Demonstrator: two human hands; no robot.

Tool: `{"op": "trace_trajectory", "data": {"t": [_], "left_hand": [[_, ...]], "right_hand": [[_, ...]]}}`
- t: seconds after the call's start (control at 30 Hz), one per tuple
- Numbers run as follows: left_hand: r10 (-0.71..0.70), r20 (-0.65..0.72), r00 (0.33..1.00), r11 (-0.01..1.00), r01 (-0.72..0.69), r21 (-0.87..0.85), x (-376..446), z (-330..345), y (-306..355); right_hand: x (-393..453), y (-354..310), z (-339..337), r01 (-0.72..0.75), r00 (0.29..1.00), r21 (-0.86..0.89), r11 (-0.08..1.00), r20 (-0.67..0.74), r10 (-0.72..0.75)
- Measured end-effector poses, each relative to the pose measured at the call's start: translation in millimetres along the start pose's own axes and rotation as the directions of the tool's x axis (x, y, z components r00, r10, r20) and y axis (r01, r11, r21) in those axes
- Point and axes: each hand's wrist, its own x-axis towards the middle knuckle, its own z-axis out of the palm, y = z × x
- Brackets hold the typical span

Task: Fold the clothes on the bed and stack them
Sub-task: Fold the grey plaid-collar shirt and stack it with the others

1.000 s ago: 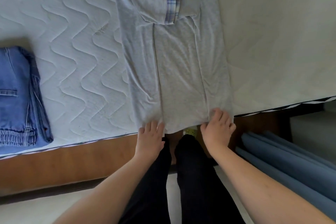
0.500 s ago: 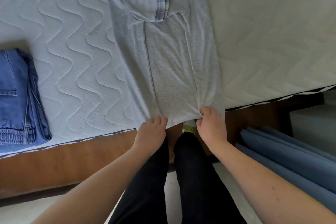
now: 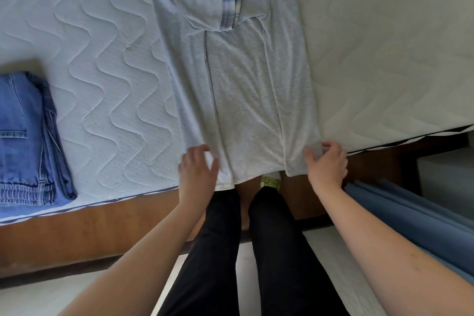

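Observation:
A light grey garment (image 3: pixel 243 89) with a plaid-trimmed placket lies lengthwise on the quilted white mattress (image 3: pixel 102 71), both sides folded in toward the middle, its hem hanging slightly over the near bed edge. My right hand (image 3: pixel 327 165) pinches the hem's right corner, fingers curled round the cloth. At the hem's left corner my left hand (image 3: pixel 197 172) is blurred; its fingers lie over the fabric and their grip is unclear. Folded blue jeans (image 3: pixel 28 141) sit at the left edge of the bed.
The wooden bed frame (image 3: pixel 89 228) runs below the mattress edge. My legs in black trousers (image 3: pixel 220 251) stand against it. A blue curtain (image 3: pixel 415 213) hangs at the right beside the bed corner. Pale floor shows below.
Both hands have moved apart along the hem, from near its middle to its outer corners. The right hand now pinches the right corner.

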Motion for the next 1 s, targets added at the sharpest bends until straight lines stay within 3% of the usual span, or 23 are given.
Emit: {"op": "trace_trajectory", "data": {"t": [0.03, 0.1, 0.17, 0.23, 0.27, 0.37, 0.47, 0.57, 0.63, 0.73, 0.8, 0.87, 1.0], "left_hand": [[-0.153, -0.027, 0.988, 0.988, 0.152, -0.033, 1.5, -2.8, -7.9], [-0.406, 0.109, 0.907, 0.894, 0.419, -0.156, 5.6, -5.8, -19.8], [-0.502, 0.297, 0.813, 0.794, 0.569, -0.214, 8.3, -5.0, -25.6], [-0.521, 0.367, 0.771, 0.774, 0.608, -0.178, 9.6, -5.1, -27.6], [-0.528, 0.376, 0.761, 0.763, 0.62, -0.184, 7.7, -5.0, -27.6], [-0.529, 0.422, 0.736, 0.612, 0.676, -0.41, -7.1, -7.4, -24.5], [-0.499, 0.403, 0.767, 0.496, 0.634, -0.593, -24.3, -18.3, -23.6], [-0.501, 0.294, 0.814, 0.526, 0.556, -0.643, -36.4, -31.1, -29.2], [-0.475, 0.257, 0.842, 0.596, 0.522, -0.61, -44.5, -36.2, -35.2], [-0.481, 0.324, 0.815, 0.676, 0.58, -0.455, -50.9, -34.5, -43.2], [-0.526, 0.368, 0.767, 0.664, 0.641, -0.386, -53.4, -27.6, -44.5], [-0.563, 0.38, 0.734, 0.636, 0.678, -0.368, -58.1, -20.1, -42.2], [-0.557, 0.354, 0.752, 0.627, 0.66, -0.415, -77.0, -20.3, -34.8]], "right_hand": [[3.3, 0.4, -1.2, -0.038, 0.999, 0.001, 0.999, 0.005, 0.038], [7.3, 2.4, -3.2, -0.077, 0.996, 0.016, 0.997, 0.051, 0.076], [11.3, 4.8, -5.6, -0.073, 0.986, -0.027, 0.997, 0.149, 0.076], [13.9, 6.2, -9.5, -0.041, 0.967, -0.013, 0.999, 0.25, 0.043], [13.2, 7.2, -12.5, -0.056, 0.957, 0.073, 0.996, 0.289, 0.033], [1.3, 5.1, -23.1, -0.207, 0.896, 0.361, 0.909, 0.444, 0.028], [-8.7, -5.1, -34.4, -0.206, 0.875, 0.451, 0.869, 0.483, -0.043], [-13.2, -12.7, -48.8, -0.143, 0.904, 0.602, 0.785, 0.403, -0.144], [-17.9, -6.3, -52.6, -0.116, 0.928, 0.592, 0.798, 0.35, -0.124], [-20.8, 15.5, -43.3, -0.166, 0.922, 0.342, 0.925, 0.387, 0.022], [-21.5, 27.6, -34.6, -0.084, 0.907, 0.1, 0.991, 0.419, 0.035], [-25.2, 32.9, -29.0, -0.005, 0.91, -0.037, 0.999, 0.414, 0.02], [-49.2, 30.8, -29.6, -0.069, 0.948, 0.131, 0.989, 0.319, 0.024]]}}
